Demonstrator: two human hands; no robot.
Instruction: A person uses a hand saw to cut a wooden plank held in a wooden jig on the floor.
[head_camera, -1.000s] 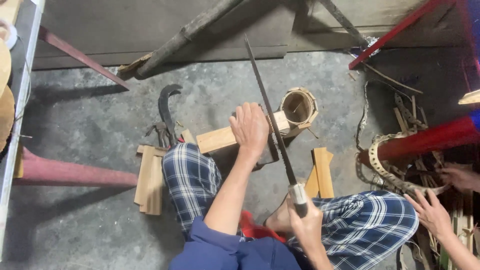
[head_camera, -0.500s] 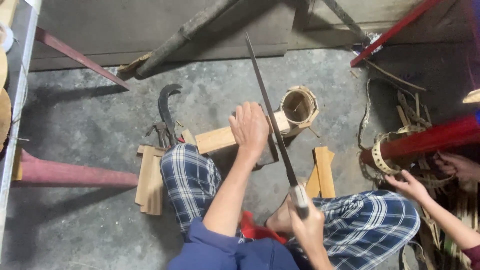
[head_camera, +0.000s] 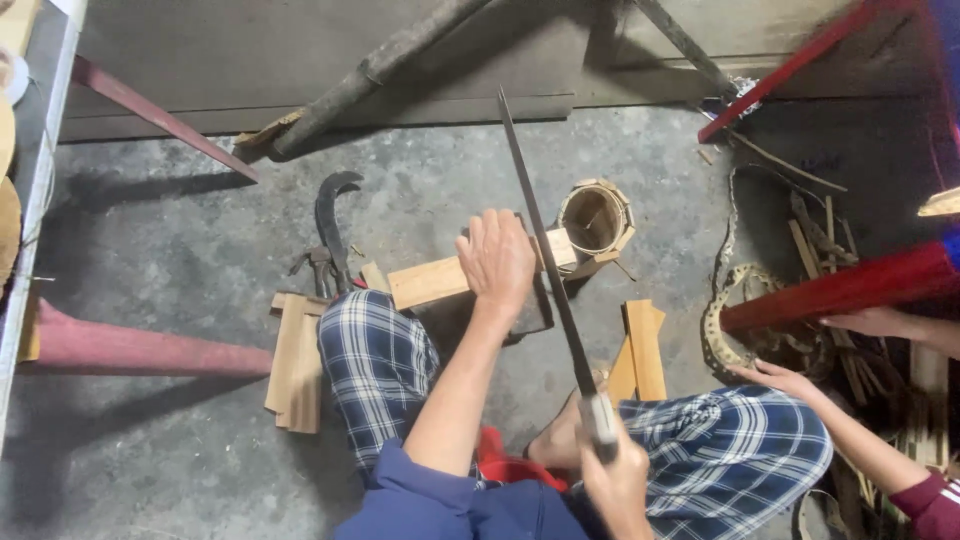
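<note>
Fig.: curved knife (head_camera: 330, 215) at 10 o'clock on concrete floor (head_camera: 180, 250); L hand (head_camera: 497, 258) presses palm-down, fingers closed over wooden block (head_camera: 430, 282) at centre; R hand (head_camera: 615, 480) fist-grips long blade (head_camera: 545, 250) at 5 o'clock. Best w/ block pinned flat, fingers clear of edge.

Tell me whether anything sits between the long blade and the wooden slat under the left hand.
Nothing visible does. The long blade, gripped by the right hand, crosses the wooden slat just right of the left hand. The woven cylinder stands beyond the slat's far end, off the blade's line.
</note>
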